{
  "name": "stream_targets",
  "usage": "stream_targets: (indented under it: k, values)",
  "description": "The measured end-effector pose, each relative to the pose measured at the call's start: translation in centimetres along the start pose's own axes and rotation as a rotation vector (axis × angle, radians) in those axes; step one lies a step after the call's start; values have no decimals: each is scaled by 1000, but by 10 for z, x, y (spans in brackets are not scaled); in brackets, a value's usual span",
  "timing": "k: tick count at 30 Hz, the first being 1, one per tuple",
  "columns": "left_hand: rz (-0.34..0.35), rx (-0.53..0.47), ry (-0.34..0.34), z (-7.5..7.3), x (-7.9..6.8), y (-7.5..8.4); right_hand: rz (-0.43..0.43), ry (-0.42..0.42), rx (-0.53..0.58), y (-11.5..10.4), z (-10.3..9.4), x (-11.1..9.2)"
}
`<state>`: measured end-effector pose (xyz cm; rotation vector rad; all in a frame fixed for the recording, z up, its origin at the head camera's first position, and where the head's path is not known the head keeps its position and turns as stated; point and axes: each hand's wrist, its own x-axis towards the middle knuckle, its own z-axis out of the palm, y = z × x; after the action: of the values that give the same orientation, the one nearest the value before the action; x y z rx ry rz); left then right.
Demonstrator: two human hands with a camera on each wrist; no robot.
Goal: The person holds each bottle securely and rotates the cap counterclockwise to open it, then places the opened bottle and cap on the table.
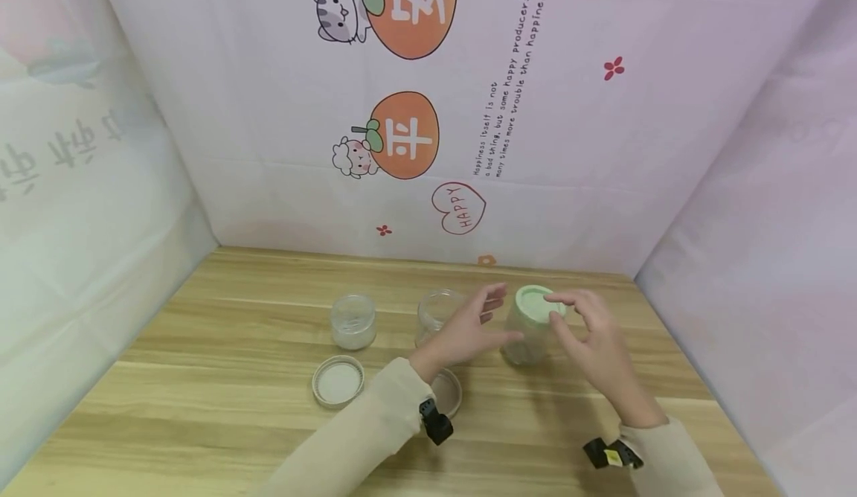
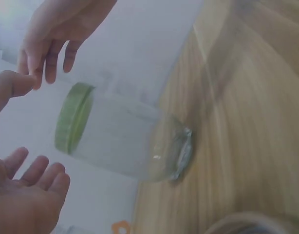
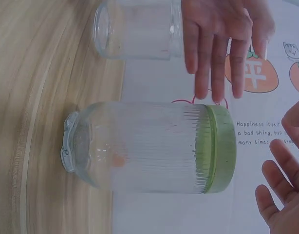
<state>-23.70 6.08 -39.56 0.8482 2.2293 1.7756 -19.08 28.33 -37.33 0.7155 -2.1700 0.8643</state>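
A tall clear jar [image 1: 525,344] with a pale green lid [image 1: 538,305] stands upright on the table. My left hand [image 1: 469,331] is beside it on the left, fingers spread and nothing held. On the other side my right hand [image 1: 598,342] overlaps the lid's edge in the head view, its fingers loosely bent. Both wrist views show a gap between the hands and the green lid [image 3: 221,148]. Ribbed glass shows below that lid in the right wrist view. Behind my left hand, a second clear jar [image 1: 438,307] without a lid is partly hidden.
A short, open clear jar [image 1: 353,322] stands further left. In front of it lies a round lid [image 1: 338,382], inner side up. Another lid [image 1: 448,391] is partly covered by my left wrist. Printed cloth [image 1: 535,214] hangs behind the wooden table [image 1: 221,378] and at both sides.
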Motion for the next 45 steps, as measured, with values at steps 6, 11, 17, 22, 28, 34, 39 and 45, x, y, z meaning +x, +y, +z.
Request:
stream_targets:
  k: [6,11,17,22,28,34,39,45]
  values:
    - [-55,48,34,21,7,-10,66,3,0,5,0,1]
    - [-75,94,87,32,16,-20,137,-44,-9,10,0,0]
    - [-107,101,121,38,27,-30,185,-101,-18,17,1,-1]
    - [-124,66,141,40,30,-31,216,-132,-11,22,3,-2]
    - [-139,34,165,42,31,-33,283,-167,21,26,4,-3]
    - [-127,-7,168,43,31,-36,352,-205,30,28,6,-2]
    - [-124,-8,173,45,32,-39,414,-249,-1,28,8,1]
    - [-129,1,168,47,33,-41,493,-319,-107,27,8,6]
